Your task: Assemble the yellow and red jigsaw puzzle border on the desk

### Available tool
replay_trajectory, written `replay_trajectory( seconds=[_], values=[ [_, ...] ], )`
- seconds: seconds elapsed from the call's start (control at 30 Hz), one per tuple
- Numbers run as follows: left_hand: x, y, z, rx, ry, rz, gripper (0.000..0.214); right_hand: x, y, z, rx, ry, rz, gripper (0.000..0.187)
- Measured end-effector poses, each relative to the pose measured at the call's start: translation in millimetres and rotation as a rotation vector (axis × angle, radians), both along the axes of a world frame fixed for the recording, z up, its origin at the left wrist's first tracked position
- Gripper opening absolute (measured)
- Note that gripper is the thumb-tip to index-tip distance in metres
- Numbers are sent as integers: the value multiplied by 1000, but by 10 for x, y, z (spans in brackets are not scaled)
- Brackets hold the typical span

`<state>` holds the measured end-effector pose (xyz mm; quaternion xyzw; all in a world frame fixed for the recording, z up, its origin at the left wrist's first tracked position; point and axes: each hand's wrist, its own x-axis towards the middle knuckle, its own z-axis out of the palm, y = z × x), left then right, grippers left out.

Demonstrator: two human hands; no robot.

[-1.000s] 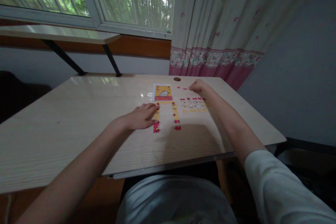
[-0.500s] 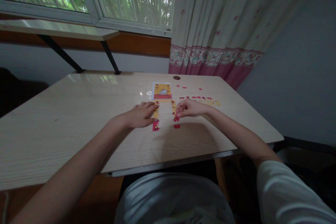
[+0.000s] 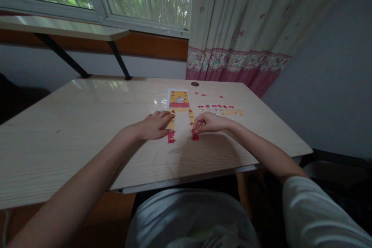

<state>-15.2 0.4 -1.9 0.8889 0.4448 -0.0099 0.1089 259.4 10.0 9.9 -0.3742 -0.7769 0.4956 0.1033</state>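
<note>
A partly joined jigsaw puzzle (image 3: 171, 126) lies on the table, with yellow edge strips at the left, top and right and red corners at the bottom. My left hand (image 3: 155, 126) rests with fingers spread on its left strip. At the right strip, my right hand (image 3: 207, 122) pinches a red puzzle piece (image 3: 194, 133), partly hidden by the fingertips. That piece touches or overlaps the red corner piece (image 3: 195, 138) below it; I cannot tell which. Just behind the puzzle lies a picture card (image 3: 179, 99) showing a white animal on yellow and red.
Rows of loose puzzle pieces (image 3: 232, 112), red, white and yellow, lie to the right of the puzzle. A few red pieces (image 3: 203, 95) sit further back, near a round cable hole (image 3: 195, 84). A raised shelf (image 3: 66, 31) stands at the table's back left. A curtain (image 3: 235, 58) hangs behind.
My right hand has brought the red piece slightly down toward the bottom right corner piece, closing the gap between them. My left hand stays on the left strip. The view has shifted a little.
</note>
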Motion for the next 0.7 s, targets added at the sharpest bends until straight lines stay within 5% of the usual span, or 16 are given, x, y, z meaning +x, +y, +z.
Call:
replay_trajectory(
  seconds=[0.37, 0.7],
  values=[
    [10, -4, 2, -3, 6, -4, 69, -45, -108, 48, 418, -243, 28, 11],
    [32, -18, 16, -2, 29, 12, 68, -38, -123, 55, 538, -309, 57, 13]
  ],
)
